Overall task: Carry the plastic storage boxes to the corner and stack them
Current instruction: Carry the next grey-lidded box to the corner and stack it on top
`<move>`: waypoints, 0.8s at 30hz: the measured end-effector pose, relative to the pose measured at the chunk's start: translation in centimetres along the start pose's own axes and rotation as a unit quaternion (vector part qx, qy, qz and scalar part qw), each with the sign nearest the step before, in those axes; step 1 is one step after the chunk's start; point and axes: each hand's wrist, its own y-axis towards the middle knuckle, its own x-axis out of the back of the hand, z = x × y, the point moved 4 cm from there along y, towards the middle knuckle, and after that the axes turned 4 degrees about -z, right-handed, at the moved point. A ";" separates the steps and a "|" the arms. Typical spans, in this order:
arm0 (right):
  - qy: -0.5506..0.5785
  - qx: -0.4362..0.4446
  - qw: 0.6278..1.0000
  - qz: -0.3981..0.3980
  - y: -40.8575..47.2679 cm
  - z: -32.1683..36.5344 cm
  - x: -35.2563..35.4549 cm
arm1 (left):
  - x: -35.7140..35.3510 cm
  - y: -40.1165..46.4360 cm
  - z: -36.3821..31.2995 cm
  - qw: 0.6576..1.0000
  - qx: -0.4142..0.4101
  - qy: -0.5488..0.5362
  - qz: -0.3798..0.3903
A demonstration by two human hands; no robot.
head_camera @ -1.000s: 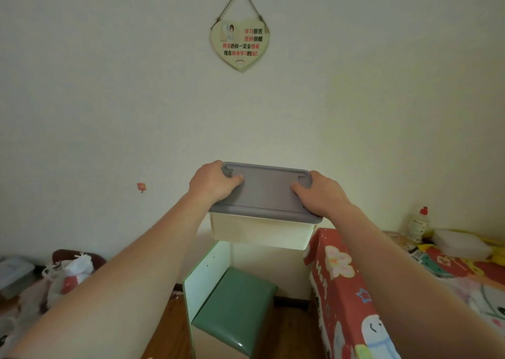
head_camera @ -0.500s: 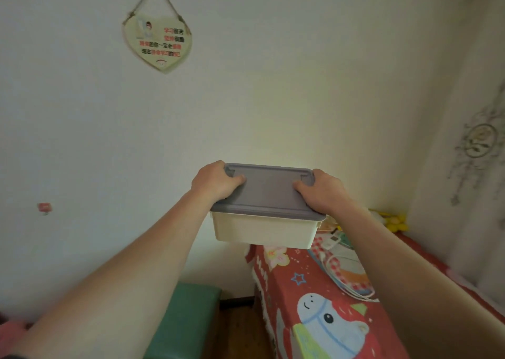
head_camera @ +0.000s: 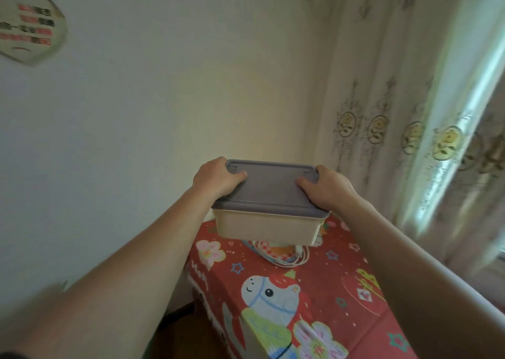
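A cream plastic storage box (head_camera: pixel 266 226) with a grey-purple lid (head_camera: pixel 270 188) is held out in front of me at arm's length. My left hand (head_camera: pixel 217 178) grips its left end, thumb on the lid. My right hand (head_camera: pixel 326 186) grips the right end the same way. The box hangs above the far end of a table with a red cartoon cloth (head_camera: pixel 297 290), near the room's corner. No other storage box is in view.
A coiled white cable (head_camera: pixel 284 255) lies on the cloth just below the box. A patterned curtain (head_camera: pixel 396 129) hangs to the right, with bright window light beside it. A heart-shaped plaque (head_camera: pixel 30 28) hangs on the wall at upper left.
The view has swung right with the box: the green stool has left the frame, the plaque slid to the left edge, and the curtain and corner now fill the right side.
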 end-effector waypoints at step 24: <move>-0.117 -0.280 0.939 -0.160 -24.1 -26.1 23.5 | -16.0 -18.6 -30.5 0.945 -0.227 -0.123 0.199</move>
